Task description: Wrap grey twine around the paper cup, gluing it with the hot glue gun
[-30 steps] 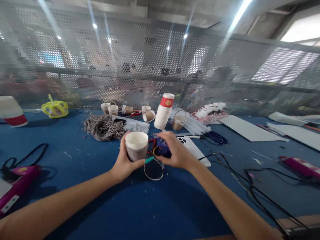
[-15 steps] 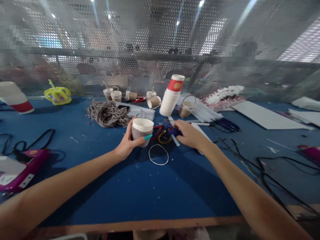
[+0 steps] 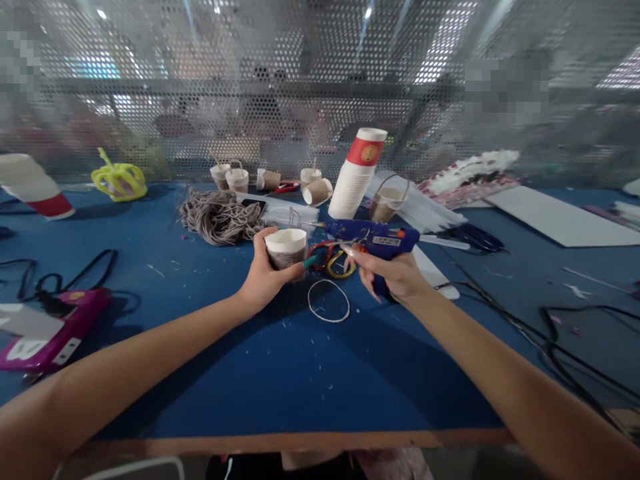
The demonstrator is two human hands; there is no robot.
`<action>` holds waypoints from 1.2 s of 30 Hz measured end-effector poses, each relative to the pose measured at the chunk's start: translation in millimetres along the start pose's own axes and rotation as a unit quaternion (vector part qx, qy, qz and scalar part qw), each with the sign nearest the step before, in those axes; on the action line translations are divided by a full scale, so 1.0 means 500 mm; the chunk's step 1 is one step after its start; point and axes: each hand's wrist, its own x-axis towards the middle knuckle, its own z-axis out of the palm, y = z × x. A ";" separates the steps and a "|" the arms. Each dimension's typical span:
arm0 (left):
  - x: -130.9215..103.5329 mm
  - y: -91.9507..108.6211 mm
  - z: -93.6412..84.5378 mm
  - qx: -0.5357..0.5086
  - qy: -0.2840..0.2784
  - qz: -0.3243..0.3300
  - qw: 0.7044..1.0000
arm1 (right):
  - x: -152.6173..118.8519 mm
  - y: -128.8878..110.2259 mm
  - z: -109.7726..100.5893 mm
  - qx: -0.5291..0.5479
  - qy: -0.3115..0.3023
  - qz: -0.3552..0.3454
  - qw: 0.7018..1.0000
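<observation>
On the blue worktop [image 3: 240, 383], the right hand [image 3: 397, 273] has its fingers wrapped round a glue gun [image 3: 360, 232], nozzle [image 3: 321, 225] pointing left near the cup [image 3: 287, 253]. The left hand [image 3: 267, 275] has its fingers round that cup, upright. A thin hoop [image 3: 334, 321] lies nearer the body. The step seems to be readying the gun; the next move calls for a steady cup and careful aim.

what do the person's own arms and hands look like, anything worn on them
Both forearms are bare as far as they show, with nothing visible at the wrists. The left hand is ungloved, with a long teal thumbnail. The right hand is ungloved too, with long, pale-looking nails.
</observation>
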 end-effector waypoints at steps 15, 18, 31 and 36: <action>-0.005 0.006 0.000 0.006 -0.019 -0.047 0.999 | -0.013 -0.004 0.002 -0.151 -0.060 -0.043 0.986; -0.004 0.002 -0.004 0.019 -0.020 -0.051 0.998 | -0.010 -0.001 0.001 -0.152 -0.066 -0.027 0.986; 0.001 -0.007 -0.004 0.045 -0.015 -0.029 0.998 | -0.010 0.008 0.001 -0.192 -0.036 -0.058 0.979; 0.000 -0.007 -0.006 0.051 -0.010 -0.037 0.998 | -0.008 0.009 0.002 -0.201 -0.022 -0.076 0.976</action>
